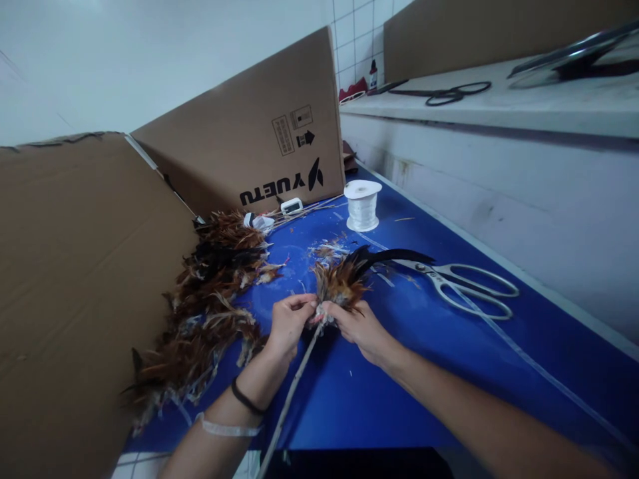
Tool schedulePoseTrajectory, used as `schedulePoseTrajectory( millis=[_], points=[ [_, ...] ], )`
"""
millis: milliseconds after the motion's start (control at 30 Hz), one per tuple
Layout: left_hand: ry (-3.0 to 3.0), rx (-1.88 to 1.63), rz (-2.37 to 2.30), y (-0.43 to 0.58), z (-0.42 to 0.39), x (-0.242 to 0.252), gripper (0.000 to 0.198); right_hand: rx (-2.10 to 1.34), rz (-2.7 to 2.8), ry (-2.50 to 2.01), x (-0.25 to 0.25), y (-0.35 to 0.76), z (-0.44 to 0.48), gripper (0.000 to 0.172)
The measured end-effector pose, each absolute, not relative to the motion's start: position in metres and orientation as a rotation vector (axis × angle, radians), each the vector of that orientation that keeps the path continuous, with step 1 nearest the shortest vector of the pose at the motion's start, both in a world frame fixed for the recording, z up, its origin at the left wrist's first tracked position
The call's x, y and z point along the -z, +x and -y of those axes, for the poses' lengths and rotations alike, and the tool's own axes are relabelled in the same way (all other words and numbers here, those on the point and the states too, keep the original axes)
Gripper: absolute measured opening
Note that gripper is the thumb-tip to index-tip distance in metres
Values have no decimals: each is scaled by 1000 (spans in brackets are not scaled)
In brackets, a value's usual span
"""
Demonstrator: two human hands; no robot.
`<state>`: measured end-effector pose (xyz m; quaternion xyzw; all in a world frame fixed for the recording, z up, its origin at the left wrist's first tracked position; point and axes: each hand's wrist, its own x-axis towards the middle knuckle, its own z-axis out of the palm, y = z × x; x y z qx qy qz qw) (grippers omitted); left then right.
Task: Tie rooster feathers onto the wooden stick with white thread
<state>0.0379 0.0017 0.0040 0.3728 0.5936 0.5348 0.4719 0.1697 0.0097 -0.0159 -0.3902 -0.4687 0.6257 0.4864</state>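
We note the feather bunch at mid-table, upright at the far end of a thin stick. Left hand: thumb and fingertips pinching at the bunch's left base; whether they grip a strand as well, we cannot tell. Right hand: thumb pressing the base from the right. To do this well, we'd hold quills snug to the stick, pressure low, plumes uncrushed, and mind the scissors touching or just beside the long black feather.
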Motion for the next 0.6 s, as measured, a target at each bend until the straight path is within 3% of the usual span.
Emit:
schedulePoseTrajectory(
  millis=[267, 600],
  points=[
    [814, -1324, -1354, 33, -2, 1, 64, -1548, 1137, -949, 16, 169, -9, 32],
    [691, -1318, -1269, 36, 4, 3, 40, -1570, 1156, -970, 14, 170, -9, 31]
  ],
)
